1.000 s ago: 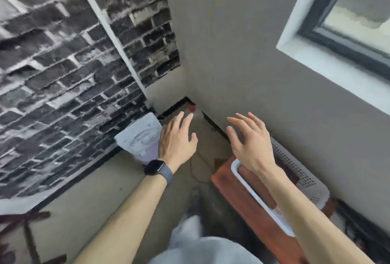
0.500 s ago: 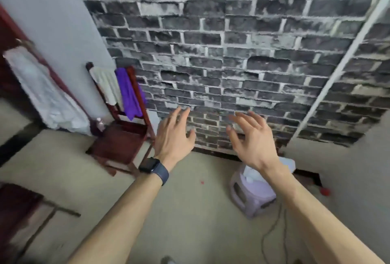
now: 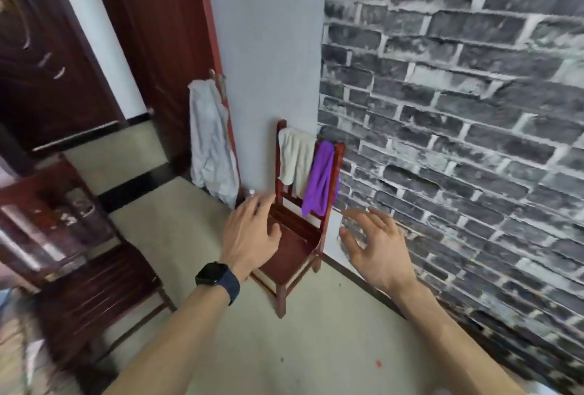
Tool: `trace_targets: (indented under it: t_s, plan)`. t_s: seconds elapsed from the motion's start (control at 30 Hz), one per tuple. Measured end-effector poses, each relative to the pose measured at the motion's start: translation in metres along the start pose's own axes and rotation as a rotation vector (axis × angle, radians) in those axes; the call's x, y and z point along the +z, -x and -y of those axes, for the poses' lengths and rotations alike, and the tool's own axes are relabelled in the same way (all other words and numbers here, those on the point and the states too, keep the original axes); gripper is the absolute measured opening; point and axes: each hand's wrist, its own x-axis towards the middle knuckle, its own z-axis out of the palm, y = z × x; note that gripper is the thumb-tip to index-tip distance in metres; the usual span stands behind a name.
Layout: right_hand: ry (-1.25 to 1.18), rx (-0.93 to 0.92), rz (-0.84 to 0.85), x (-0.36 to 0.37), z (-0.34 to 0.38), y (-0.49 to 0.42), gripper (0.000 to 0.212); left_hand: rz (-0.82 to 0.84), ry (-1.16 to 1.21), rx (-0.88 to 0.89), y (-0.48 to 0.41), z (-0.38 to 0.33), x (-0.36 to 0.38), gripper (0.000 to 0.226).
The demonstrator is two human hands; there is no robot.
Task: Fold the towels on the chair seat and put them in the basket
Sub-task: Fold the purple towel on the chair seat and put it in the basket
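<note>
Chair (image 3: 292, 252) closer now; L hand (image 3: 249, 238), R hand (image 3: 377, 252) fingers open; seat approx. half-hidden.

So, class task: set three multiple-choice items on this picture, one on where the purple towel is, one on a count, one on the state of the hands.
1. The purple towel is: A on the floor; B draped over the back of the chair; C in a basket.
2. Towels on the chair: A one; B four; C two.
3. The left hand and right hand are: A open and empty; B gripping towels; C holding a basket.
Answers: B, it hangs from the top rail; C, the purple towel hangs beside a white towel; A, fingers spread, holding nothing.
</note>
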Motion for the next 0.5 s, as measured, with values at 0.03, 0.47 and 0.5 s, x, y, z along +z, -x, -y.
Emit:
trace_targets:
  t_s: [0.03,0.47,0.5]
  plan:
    - [-0.010,0.002,0.013,0.010,0.001,-0.012,0.043,-0.003,0.012,-0.005,-0.010,0.011,0.002,0.064]
    - [-0.162,0.210,0.080,0.127,-0.040,-0.187,0.054,0.111,-0.010,0.001,-0.204,0.095,0.091,0.064]
    - [-0.168,0.232,0.099,0.135,-0.047,-0.203,0.055,0.130,-0.010,0.000,-0.221,0.099,0.099,0.064]
